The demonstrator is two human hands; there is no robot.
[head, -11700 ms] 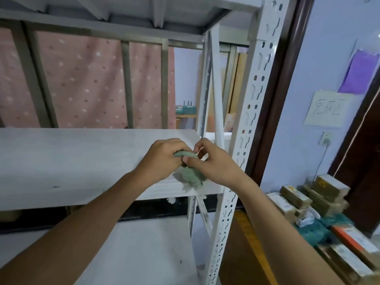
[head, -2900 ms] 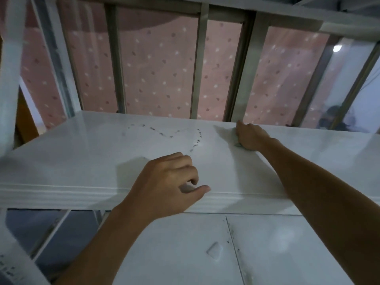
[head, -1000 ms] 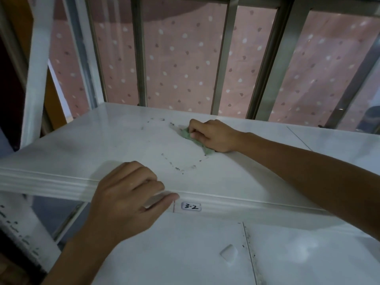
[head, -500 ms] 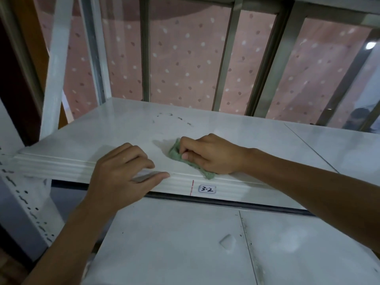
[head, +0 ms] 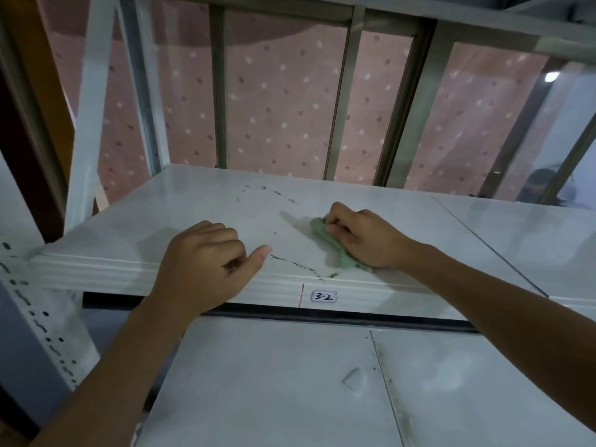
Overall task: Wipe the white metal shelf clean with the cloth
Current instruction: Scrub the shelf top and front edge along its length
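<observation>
The white metal shelf (head: 451, 240) fills the middle of the view, with a label "3-2" on its front lip. My right hand (head: 361, 237) presses a crumpled green cloth (head: 329, 245) flat on the shelf near the front edge. Dark dotted dirt marks (head: 267, 191) lie behind the cloth, and more dark dirt marks (head: 300, 266) run along the front, left of it. My left hand (head: 206, 266) rests on the shelf's front lip, fingers curled, holding nothing.
A lower white shelf board (head: 290, 382) lies beneath. A perforated white upright (head: 42, 324) stands at the left and a diagonal brace (head: 87, 117) behind it. Grey bars (head: 338, 108) and a pink dotted curtain (head: 280, 101) close the back.
My right hand has slid the cloth rightward along the front part of the shelf. My left hand stays on the front lip. The view has shifted slightly.
</observation>
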